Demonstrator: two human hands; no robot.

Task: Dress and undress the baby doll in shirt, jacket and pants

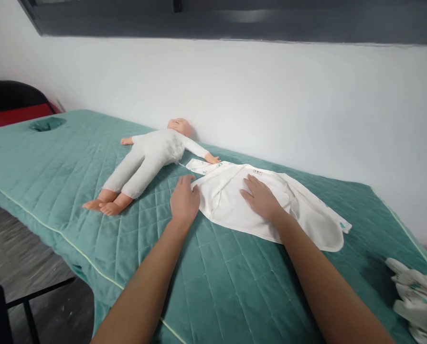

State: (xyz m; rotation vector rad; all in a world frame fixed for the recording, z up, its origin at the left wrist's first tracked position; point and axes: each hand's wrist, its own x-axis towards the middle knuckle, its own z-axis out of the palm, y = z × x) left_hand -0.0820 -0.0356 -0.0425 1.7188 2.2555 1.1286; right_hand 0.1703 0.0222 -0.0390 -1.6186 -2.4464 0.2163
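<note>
A white baby garment lies spread flat on a teal quilted table. My right hand rests flat on the middle of the cloth, fingers stretched out. My left hand sits at the cloth's left edge, its fingers curled against the fabric; whether it pinches the edge is unclear. A baby doll in a white suit lies on its back to the left, one arm reaching toward the garment's top corner.
A white wall runs behind the table. A round face hole is at the table's far left end. Folded patterned cloth lies at the right edge. A black frame and dark floor are below left.
</note>
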